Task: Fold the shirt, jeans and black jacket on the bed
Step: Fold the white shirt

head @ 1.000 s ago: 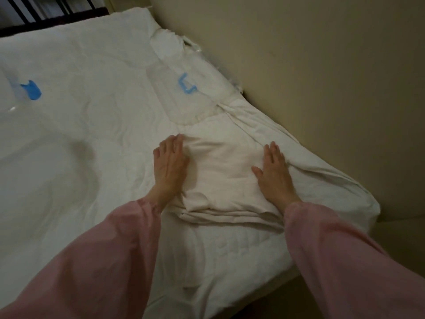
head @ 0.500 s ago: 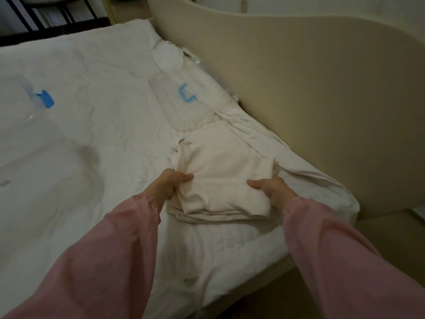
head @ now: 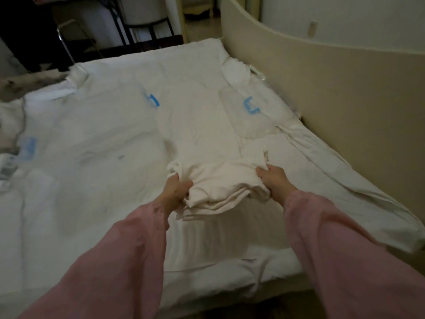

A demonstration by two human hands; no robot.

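On the bed (head: 103,180), both hands grip the folded shirt (head: 220,180).

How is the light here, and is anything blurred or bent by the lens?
Head view: dim, warm light, no glare; the pale shirt nearly merges with the white bed; left hand and right hand gripping it look slightly soft; room behind is dark; wide lens stretches the sleeves.

No lettering can be read; the blue marks (head: 250,107) on the bed (head: 103,139) (eleven and one o'clock) are blurred shapes.
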